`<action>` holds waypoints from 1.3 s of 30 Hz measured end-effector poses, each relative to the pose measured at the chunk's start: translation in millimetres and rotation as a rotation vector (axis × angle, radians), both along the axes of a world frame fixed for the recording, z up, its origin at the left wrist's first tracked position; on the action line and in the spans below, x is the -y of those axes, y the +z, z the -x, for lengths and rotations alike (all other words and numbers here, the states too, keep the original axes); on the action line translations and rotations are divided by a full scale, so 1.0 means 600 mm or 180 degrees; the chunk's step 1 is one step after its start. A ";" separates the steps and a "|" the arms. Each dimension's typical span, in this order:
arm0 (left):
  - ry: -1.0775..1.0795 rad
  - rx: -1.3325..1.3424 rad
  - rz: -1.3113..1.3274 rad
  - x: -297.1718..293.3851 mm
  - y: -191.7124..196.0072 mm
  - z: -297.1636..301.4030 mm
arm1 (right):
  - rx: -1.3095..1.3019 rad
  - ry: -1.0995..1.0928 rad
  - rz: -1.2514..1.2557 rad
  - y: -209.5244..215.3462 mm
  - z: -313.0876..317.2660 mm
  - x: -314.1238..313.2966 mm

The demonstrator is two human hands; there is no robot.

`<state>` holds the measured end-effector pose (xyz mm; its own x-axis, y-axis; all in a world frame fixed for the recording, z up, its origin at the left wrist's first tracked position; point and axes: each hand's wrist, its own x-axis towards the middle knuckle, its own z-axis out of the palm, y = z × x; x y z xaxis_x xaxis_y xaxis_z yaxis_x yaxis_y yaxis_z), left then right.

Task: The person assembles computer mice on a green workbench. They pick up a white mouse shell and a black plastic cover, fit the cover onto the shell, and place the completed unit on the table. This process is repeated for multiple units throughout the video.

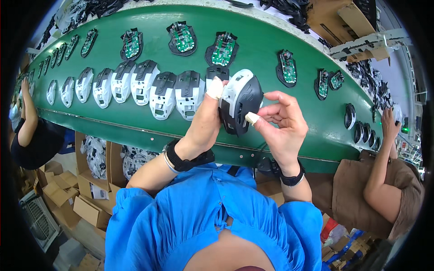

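A computer mouse [244, 101] with a black and pale grey shell is held up, tilted, above the green belt. My left hand [205, 115] is closed around its left side, a pale finger cover on the thumb. With bent fingers, my right hand [285, 124] grips its right edge; the covered thumb rests on the mouse's side and the index fingertip on its rim. Behind it, partly hidden by my left thumb, lies another shell. A row of grey and black top shells [188, 92] stretches to the left.
Black bases with green circuit boards [223, 52] lie along the far side of the belt [271, 40]. One co-worker's arm [29, 110] reaches in at left, another's arm [382, 158] at right. Cardboard boxes [97, 210] stand below at left. Black parts line the far ledge.
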<state>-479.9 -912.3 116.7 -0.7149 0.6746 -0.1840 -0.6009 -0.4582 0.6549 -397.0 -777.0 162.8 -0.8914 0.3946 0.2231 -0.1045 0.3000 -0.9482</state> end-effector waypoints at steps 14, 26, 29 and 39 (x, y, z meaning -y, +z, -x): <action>-0.0075 -0.2284 0.1036 0.018 0.009 -0.006 | 0.0919 0.1261 0.1477 0.036 0.012 -0.066; -0.0697 -0.2289 0.1035 -0.004 0.022 0.032 | 0.0813 0.0843 0.3082 0.032 0.036 -0.111; -0.1374 -0.2482 0.1566 -0.005 0.032 0.041 | 0.1332 0.1058 0.1796 0.051 0.024 -0.113; -0.1251 -0.3444 0.2148 -0.013 0.045 0.029 | 0.0777 0.0900 -0.0497 0.025 -0.020 -0.092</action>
<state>-497.5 -904.3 144.0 -0.4922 0.8700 -0.0283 0.3452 0.2249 0.9112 -384.9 -721.9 177.9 -0.9941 0.1043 0.0291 0.0192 0.4341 -0.9007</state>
